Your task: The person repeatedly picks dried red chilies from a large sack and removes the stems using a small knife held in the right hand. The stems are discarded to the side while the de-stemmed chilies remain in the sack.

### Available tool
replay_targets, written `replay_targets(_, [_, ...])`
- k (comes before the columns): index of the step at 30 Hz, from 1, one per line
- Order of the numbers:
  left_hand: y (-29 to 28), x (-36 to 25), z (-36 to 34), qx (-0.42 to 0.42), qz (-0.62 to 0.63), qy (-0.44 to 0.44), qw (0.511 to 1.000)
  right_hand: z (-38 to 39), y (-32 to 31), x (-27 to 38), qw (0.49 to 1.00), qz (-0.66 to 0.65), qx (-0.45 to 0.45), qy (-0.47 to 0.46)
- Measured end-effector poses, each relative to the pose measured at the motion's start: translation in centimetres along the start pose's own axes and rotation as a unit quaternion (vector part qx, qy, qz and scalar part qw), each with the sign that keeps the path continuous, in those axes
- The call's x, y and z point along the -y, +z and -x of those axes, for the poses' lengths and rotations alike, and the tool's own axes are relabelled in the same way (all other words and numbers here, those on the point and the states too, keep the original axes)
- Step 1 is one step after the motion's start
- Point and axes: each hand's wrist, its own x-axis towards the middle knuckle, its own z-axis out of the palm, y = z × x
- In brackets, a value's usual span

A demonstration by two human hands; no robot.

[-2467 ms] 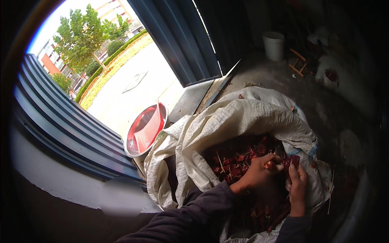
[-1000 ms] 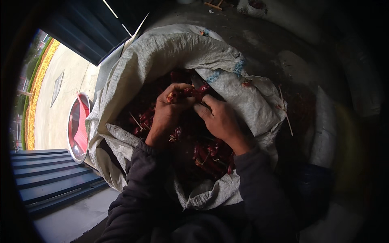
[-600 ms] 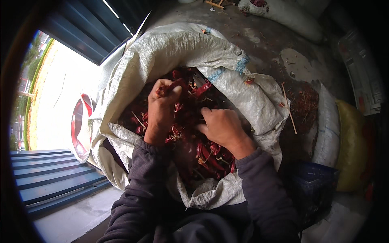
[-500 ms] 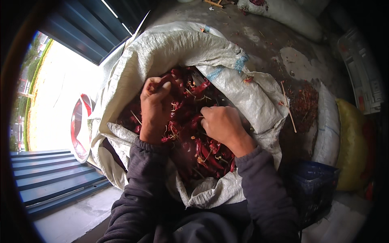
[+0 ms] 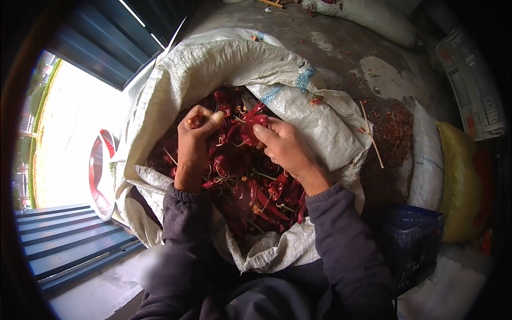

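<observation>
An open white woven sack with folded-down edges and blue stripes holds several dried red chili peppers, many with pale stems. Over its middle, my left hand is closed around a reddish, crumpled piece of dried pepper at the fingertips, thumb raised beside it. To its right, my right hand pinches a glossy dark-red dried pepper between thumb and fingers, close to my left hand. The tips of some fingers on both hands are hidden.
At the right are a dark blue plastic crate, a white sack, a yellow sack, a pale plastic object and red debris on the concrete floor. At the left, a red-and-metal basin stands in a doorway beside blue corrugated panels.
The view has swung down onto the sack. In the last half second my right hand has risen from among the peppers with one in its grip; my left hand has moved slightly down.
</observation>
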Motion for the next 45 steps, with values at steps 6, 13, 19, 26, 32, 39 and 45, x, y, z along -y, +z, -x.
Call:
replay_targets(6, [1.2, -0.4, 1.0, 0.053, -0.069, -0.037, 0.995, -0.2, -0.2, 0.3, 0.999, -0.036, -0.038, 0.004])
replay_targets(13, [1.9, 0.4, 1.2, 0.095, -0.049, -0.058, 0.993, 0.2, 0.6, 1.3, 0.982, -0.184, -0.031, 0.033])
replay_targets(19, [2.8, 0.4, 1.4, 0.064, 0.083, -0.051, 0.993, -0.7, 0.9, -0.7, 0.983, 0.073, -0.029, -0.169])
replay_targets(26, [2.1, 0.2, 1.3, 0.080, -0.041, -0.010, 0.996, -0.2, 0.6, 0.3, 0.982, 0.132, -0.079, -0.110])
replay_targets(32, [2.7, 0.8, 1.3, 0.041, -0.041, -0.011, 0.998, 0.0, 1.5, -0.4, 0.955, 0.231, -0.088, -0.165])
replay_targets(39, [2.1, 0.7, 1.4, 0.029, -0.051, -0.001, 0.998, 0.2, 1.6, -0.4, 0.874, 0.397, -0.125, -0.250])
replay_targets(45, [2.2, 1.3, 1.7, 0.113, -0.242, 0.121, 0.956, 0.3, 1.0, 0.2, 0.872, 0.382, -0.150, -0.267])
